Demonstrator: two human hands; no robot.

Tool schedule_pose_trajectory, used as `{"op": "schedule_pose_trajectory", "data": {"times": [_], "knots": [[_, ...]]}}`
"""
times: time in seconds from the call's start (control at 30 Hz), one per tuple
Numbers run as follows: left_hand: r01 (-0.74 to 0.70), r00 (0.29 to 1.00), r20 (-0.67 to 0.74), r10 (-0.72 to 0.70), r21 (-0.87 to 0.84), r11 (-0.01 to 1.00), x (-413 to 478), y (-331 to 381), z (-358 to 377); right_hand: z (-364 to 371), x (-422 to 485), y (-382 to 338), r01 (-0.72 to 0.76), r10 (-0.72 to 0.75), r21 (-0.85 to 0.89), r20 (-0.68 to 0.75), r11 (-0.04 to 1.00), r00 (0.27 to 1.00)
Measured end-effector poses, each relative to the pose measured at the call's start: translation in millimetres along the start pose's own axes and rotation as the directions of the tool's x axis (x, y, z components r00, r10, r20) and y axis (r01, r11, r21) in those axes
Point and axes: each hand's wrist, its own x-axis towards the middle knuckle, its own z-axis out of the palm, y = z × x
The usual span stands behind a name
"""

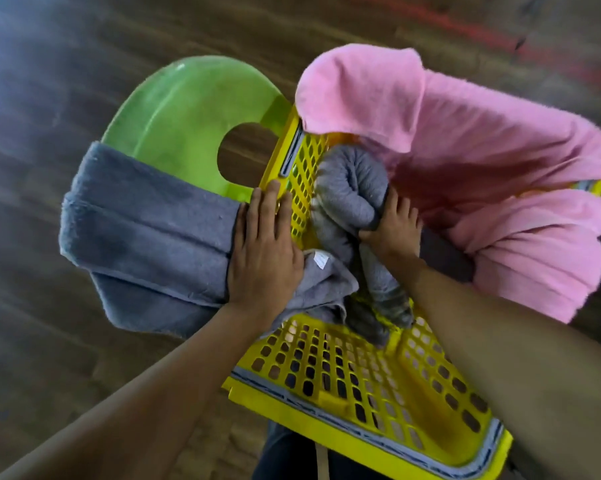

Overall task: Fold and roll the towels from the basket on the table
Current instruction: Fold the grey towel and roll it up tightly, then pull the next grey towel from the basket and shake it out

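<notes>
2 hands are at work over the yellow basket [327, 362], which sits in front of the person above a wooden floor [49, 81].

The right hand [394, 225] reaches inside, its fingers curled round a grey roll [347, 192] and gripping it about midway. The left hand [262, 247] lies flat with straight fingers. Its palm is on the end of a folded towel [146, 230] and its fingertips are on the basket's left rim. That towel is draped across a green seat [181, 116] just beside the basket.

The roll lies inside the basket against its left wall. Its long axis runs from the far left corner toward the near wall, tilted, with the far end higher. The coiled face at that upper end seems to turn up and leftward, though blur makes this uncertain.

A loose grey cloth [323, 282] with a white tag is bunched under the left wrist. A pink towel [482, 150] hangs unfolded over the far and right rims.

The step in hand appears to be handling 1 finished roll, though whether it is being set down or lifted out cannot be told. The next move likely calls for a firm grip so the coil does not unwind. The pink towel is not yet folded.
</notes>
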Motion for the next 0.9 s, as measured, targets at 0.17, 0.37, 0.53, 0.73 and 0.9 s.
{"op": "schedule_pose_trajectory", "data": {"times": [0.17,0.37,0.53,0.73,0.9], "knots": [[-0.007,1.0,-0.018,0.008,0.018,1.0,0.0,2.0,-3.2,13.5,4.5,4.0,-0.019,0.022,-0.063,0.053,0.998,0.998],[-0.035,0.999,0.031,0.036,-0.028,0.999,-0.1,0.5,-23.1,-21.8,-9.6,-0.9,-0.034,0.041,-0.048,0.139,0.998,0.99],[-0.059,0.998,0.008,0.059,-0.067,0.996,-30.8,-2.3,-58.1,-62.3,-71.5,-13.1,-0.082,0.026,0.215,0.254,0.973,0.967],[0.01,1.0,-0.017,-0.011,-0.07,0.998,-101.2,-20.9,-94.4,-99.0,-167.4,-49.9,-0.071,-0.079,0.425,0.325,0.902,0.942],[-0.042,0.999,0.002,0.042,-0.057,0.997,-137.9,-68.0,-95.3,-88.1,-226.2,-91.6,-0.034,-0.159,0.504,0.336,0.863,0.928]]}}
